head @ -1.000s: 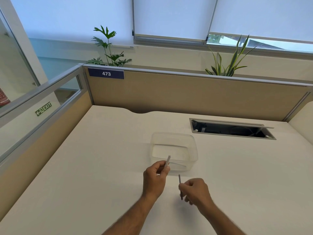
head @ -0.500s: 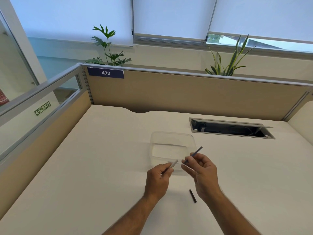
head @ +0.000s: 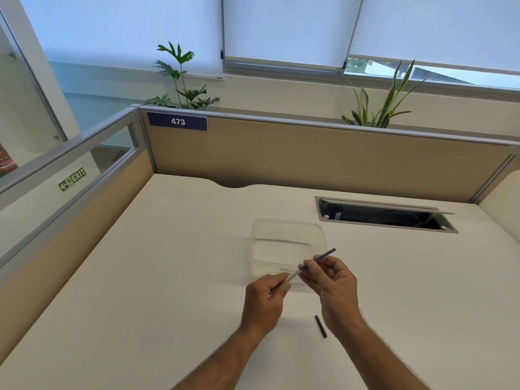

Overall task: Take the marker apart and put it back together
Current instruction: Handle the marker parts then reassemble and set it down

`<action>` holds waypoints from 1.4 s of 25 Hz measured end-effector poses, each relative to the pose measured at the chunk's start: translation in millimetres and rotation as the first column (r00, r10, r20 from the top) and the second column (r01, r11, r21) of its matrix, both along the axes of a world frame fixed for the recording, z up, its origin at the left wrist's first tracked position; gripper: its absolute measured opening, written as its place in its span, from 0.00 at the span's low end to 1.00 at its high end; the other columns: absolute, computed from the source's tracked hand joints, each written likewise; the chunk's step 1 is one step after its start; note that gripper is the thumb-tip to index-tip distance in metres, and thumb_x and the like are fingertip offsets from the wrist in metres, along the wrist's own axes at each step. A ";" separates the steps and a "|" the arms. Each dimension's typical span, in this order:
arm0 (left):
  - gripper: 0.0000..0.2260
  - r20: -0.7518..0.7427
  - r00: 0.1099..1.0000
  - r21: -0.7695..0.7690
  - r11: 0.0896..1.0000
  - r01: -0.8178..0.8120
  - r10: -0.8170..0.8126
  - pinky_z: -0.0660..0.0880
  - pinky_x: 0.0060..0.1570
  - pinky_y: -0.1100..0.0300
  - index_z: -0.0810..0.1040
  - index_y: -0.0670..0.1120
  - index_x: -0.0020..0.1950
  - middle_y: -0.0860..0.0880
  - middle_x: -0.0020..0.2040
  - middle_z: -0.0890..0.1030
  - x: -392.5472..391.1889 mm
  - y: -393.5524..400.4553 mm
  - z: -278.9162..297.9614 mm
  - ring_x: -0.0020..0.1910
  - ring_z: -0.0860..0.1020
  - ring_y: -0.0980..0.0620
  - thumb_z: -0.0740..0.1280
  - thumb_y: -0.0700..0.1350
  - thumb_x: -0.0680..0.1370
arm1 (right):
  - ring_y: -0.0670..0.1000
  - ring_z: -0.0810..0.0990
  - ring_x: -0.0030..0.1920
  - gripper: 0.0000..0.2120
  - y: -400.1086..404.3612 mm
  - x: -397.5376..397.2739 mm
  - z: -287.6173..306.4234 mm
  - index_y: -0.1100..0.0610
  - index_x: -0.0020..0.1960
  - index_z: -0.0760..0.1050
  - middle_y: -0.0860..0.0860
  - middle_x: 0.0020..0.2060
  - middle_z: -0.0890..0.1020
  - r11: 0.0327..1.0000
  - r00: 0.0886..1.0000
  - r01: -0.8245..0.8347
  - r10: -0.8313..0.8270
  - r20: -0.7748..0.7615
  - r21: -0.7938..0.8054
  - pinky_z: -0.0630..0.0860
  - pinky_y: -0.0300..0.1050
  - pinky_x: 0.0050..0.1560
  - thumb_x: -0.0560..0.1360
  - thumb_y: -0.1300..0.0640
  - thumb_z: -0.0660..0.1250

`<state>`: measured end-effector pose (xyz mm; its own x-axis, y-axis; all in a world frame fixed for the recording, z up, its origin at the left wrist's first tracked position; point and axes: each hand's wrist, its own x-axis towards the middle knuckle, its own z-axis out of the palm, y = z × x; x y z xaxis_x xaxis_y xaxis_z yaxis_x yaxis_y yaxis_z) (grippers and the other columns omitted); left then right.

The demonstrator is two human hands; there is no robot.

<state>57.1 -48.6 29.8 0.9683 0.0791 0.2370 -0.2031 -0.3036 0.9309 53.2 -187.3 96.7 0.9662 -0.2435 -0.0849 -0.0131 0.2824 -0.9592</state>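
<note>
Pinched barrel (head: 292, 275) and rod (head: 323, 256), junction unclear

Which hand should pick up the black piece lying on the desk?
Right, probably. The black piece lies on the desk just beside the right hand's wrist, while the left hand is farther off and pinches the white barrel. The right would first have to free itself of the dark rod.

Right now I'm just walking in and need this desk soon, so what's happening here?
A person is working on a marker with bare hands. The left hand pinches a light barrel and the right hand holds a thin dark inner rod at its end. A small black piece lies on the desk, near a clear plastic tub.
</note>
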 end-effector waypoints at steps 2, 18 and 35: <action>0.10 0.010 1.000 0.003 1.000 0.001 -0.001 0.79 0.46 0.69 0.84 0.47 0.57 0.63 0.44 0.82 0.1 0.5 1.1 0.47 0.81 0.61 0.71 0.41 0.77 | 0.63 0.85 0.48 0.06 -0.9 0.4 -1.0 0.65 0.53 0.77 0.67 0.46 0.84 1.000 1.000 -0.008 0.008 0.002 -0.009 0.81 0.55 0.53 0.76 0.67 0.67; 0.09 0.029 1.000 0.008 1.000 0.009 -0.009 0.81 0.45 0.56 0.84 0.48 0.56 0.52 0.45 0.86 4.5 3.3 -4.4 0.43 0.82 0.55 0.70 0.40 0.77 | 0.53 0.86 0.47 0.13 -17.4 -4.1 -19.2 0.57 0.53 0.82 0.56 0.45 0.86 0.960 0.985 -0.151 0.125 -0.120 -0.238 0.84 0.53 0.47 0.69 0.64 0.76; 0.04 -0.073 0.997 -0.023 1.000 -0.002 0.001 0.79 0.41 0.56 0.85 0.51 0.48 0.55 0.40 0.85 2.2 8.3 -11.9 0.41 0.81 0.54 0.71 0.44 0.76 | 0.44 0.81 0.32 0.09 -65.0 -11.5 -67.7 0.53 0.30 0.79 0.46 0.31 0.84 0.351 0.793 -0.562 -0.028 -0.608 -0.749 0.73 0.36 0.29 0.61 0.51 0.77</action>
<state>59.3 -40.2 17.8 0.9828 0.0853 0.1640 -0.1340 -0.2820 0.9500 41.7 -252.3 29.0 0.8836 -0.1915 -0.4273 -0.3934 -0.7986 -0.4555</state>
